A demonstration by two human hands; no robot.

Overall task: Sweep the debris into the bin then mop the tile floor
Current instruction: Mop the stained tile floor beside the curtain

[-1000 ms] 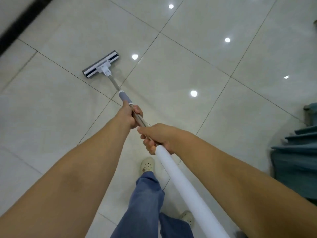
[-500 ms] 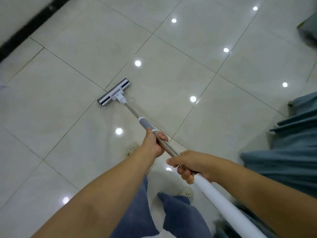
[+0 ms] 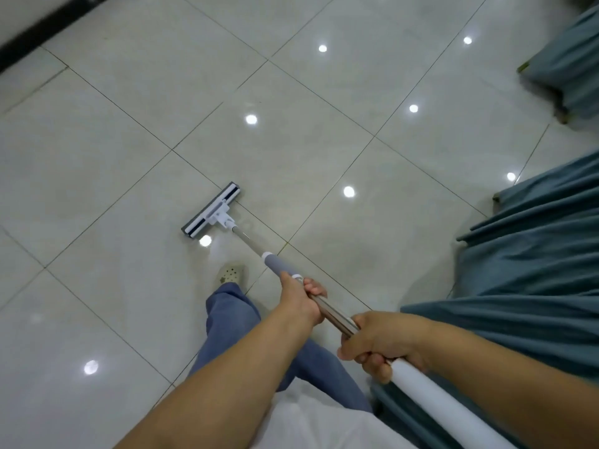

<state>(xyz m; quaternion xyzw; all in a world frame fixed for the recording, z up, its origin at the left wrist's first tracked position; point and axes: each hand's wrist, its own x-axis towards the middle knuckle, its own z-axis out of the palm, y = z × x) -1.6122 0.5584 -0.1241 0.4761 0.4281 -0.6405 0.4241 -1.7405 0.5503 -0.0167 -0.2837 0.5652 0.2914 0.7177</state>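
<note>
A flat mop with a grey and white head [image 3: 211, 210] rests on the glossy pale tile floor [image 3: 97, 163], just ahead of my feet. Its metal shaft runs back toward me into a thick white handle [image 3: 431, 396]. My left hand [image 3: 299, 299] grips the shaft just behind the grey sleeve [image 3: 278, 264]. My right hand [image 3: 379, 343] is closed around the shaft where the white handle begins. No debris or bin is in view.
Teal draped fabric [image 3: 525, 286] hangs close on the right, with more of it at the top right [image 3: 570, 66]. A dark baseboard strip [image 3: 48, 24] runs along the top left. My foot in a pale clog [image 3: 230, 274] stands behind the mop head.
The mop head has been drawn back toward my feet and to the right. The view has shifted, bringing the teal fabric closer on the right. Both hands keep their grip.
</note>
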